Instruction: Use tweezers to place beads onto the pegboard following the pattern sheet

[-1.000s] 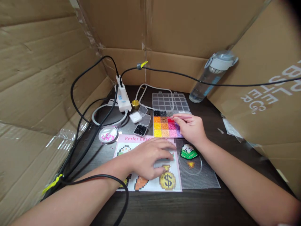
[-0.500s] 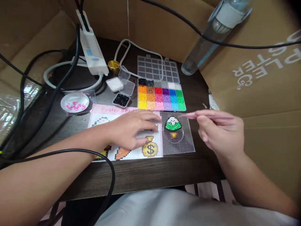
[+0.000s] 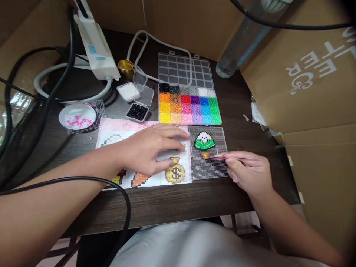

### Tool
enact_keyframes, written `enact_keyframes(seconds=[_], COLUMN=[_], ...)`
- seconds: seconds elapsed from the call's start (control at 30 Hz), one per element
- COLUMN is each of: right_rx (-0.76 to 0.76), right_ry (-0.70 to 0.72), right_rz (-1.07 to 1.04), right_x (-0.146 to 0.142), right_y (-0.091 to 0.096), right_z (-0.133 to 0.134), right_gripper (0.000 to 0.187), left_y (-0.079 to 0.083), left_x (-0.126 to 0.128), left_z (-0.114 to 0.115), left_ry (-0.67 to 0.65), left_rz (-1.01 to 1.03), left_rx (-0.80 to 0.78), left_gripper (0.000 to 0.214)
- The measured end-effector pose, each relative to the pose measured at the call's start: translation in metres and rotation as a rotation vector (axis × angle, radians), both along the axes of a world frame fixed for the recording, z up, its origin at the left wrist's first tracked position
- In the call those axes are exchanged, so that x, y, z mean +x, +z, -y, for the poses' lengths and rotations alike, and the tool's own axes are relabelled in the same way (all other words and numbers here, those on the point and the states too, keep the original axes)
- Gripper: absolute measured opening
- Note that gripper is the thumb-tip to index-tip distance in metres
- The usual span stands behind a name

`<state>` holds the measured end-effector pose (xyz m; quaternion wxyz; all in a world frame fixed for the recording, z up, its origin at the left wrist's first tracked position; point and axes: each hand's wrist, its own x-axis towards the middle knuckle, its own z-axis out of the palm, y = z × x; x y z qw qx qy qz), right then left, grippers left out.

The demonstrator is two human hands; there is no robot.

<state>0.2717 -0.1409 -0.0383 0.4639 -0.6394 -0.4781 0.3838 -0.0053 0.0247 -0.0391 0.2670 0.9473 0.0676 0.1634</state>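
Observation:
Pink tweezers [image 3: 236, 158] are pinched in my right hand [image 3: 249, 172], at the right edge of the clear pegboard [image 3: 219, 141]. Their tips reach the small orange and yellow bead patch [image 3: 205, 155]; whether a bead is between them is too small to tell. Above that patch is a white and green bead figure [image 3: 204, 141] with a black outline. A faint clear round outline [image 3: 194, 157] surrounds the patch. My left hand [image 3: 152, 148] lies with spread fingers on the printed pattern sheet [image 3: 155, 181], partly covering its pictures and title.
Behind the pegboard, an open bead box [image 3: 190, 124] holds many colours. Small boxes of black beads [image 3: 137, 112] and white beads [image 3: 128, 91] stand left of it, near a gold cup [image 3: 126, 69]. A white dish [image 3: 77, 116] holds pink beads. A black cable [image 3: 125, 207] crosses my left forearm.
My right hand has brought the tweezers down and left, from beside the white and green figure to the orange patch. The view has shifted slightly; my left hand stays on the sheet.

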Motion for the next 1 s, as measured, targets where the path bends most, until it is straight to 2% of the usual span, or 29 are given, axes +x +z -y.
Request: enact_keyframes(seconds=[0.17, 1.0], right_rx=[0.015, 0.008], right_ry=[0.036, 0.035], right_rz=[0.090, 0.107], right_x=[0.0003, -0.0006], right_y=[0.0011, 0.0009], right_z=[0.0004, 0.0009], right_gripper=[0.018, 0.015], left_y=[-0.0001, 0.0001], left_x=[0.0002, 0.0019], left_z=[0.0000, -0.0008], left_ry=[0.002, -0.006], left_rz=[-0.006, 0.009], left_rx=[0.001, -0.033], left_gripper=[0.027, 0.027])
